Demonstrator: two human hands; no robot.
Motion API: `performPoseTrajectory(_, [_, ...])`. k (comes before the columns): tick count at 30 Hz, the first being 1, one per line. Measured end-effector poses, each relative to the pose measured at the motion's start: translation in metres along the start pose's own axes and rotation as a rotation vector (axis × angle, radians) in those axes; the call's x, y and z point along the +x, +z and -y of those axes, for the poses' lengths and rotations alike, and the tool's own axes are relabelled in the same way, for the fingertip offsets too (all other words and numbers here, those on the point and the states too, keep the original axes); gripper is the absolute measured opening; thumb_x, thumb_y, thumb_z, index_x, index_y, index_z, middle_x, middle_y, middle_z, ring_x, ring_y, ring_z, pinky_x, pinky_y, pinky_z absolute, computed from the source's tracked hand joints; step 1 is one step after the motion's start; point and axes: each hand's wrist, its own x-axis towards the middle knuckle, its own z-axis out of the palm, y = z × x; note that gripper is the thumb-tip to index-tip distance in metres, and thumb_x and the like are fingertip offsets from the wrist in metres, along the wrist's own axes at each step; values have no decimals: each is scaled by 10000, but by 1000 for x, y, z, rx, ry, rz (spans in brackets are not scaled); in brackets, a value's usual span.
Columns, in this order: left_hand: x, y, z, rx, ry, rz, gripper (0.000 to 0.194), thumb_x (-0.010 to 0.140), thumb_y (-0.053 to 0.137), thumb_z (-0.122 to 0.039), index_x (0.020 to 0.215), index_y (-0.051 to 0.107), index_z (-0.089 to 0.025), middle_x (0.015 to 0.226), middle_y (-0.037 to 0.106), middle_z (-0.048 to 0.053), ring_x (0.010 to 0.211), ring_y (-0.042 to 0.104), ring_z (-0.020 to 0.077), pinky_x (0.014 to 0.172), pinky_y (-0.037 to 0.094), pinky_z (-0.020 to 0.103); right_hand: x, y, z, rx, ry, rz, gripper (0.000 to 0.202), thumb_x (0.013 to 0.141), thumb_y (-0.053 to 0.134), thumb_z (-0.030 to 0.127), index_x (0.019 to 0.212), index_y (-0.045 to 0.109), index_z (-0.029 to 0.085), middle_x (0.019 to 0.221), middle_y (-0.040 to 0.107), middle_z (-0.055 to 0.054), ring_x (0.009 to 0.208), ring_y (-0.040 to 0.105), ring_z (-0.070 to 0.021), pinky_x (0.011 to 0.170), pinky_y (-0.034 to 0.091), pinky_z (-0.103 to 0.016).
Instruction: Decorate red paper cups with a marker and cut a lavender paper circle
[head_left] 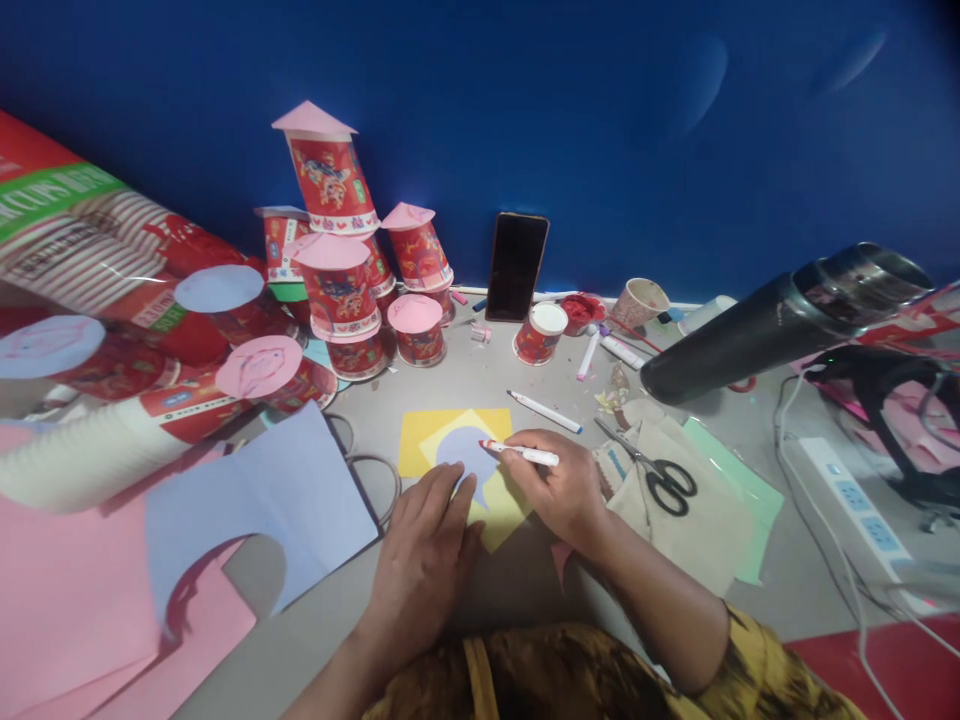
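Observation:
My right hand (566,490) pinches a white felt-tip marker (536,456), its reddish tip on or just over a round lilac paper cut-out (463,448). My left hand (424,545) lies flat with its fingers stretched out, their tips at the cut-out's lower left edge. Beneath the cut-out are light yellow paper (506,518) and a deeper yellow sheet (417,425). Another marker (544,411) with a blue end rests just beyond my right hand. Black-handled scissors (656,475) lie to the right on a beige cloth bag (712,525).
Red paper cups (341,290) with pink paper tops stand stacked at the back left. A phone (517,265) leans against the blue wall. Cut lilac paper (255,500) and pink sheets (67,600) cover the left. A black flask (772,325) and a power strip (855,510) lie right.

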Motion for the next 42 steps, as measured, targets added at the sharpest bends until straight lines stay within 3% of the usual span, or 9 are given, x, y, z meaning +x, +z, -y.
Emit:
performPoseTrajectory(5, [-1,1,0,-2,-8,13,331,1030,541,-178,1354,600,-144,1363,703,167,1234,650,364,982,571,515,-2,3,7,98,12,38,188,995,654,278,875,788,225,826,826,-32,744,783,-179,722,577,-235])
performPoseTrajectory(16, [-1,1,0,-25,-2,-28,341,1047,520,-195,1381,577,-162,1364,699,166,1251,644,344,1003,560,512,3,-1,-6,-57,-28,-17,187,1013,642,286,915,786,219,872,835,-50,787,792,-209,742,572,-275])
performPoseTrajectory(36, [-1,2,1,-12,-5,4,340,1040,540,-193,1375,580,-146,1366,692,179,1248,639,355,997,567,529,3,-3,-10,-49,7,12,169,1020,650,313,977,789,228,942,848,-53,864,809,-213,806,592,-273])
performPoseTrajectory(42, [-1,1,1,-27,-21,8,364,1034,539,-193,1395,566,-164,1374,696,172,1258,646,350,1003,569,521,3,-4,-9,-55,-1,-36,185,1024,634,302,958,788,226,915,844,-51,842,807,-209,777,591,-271])
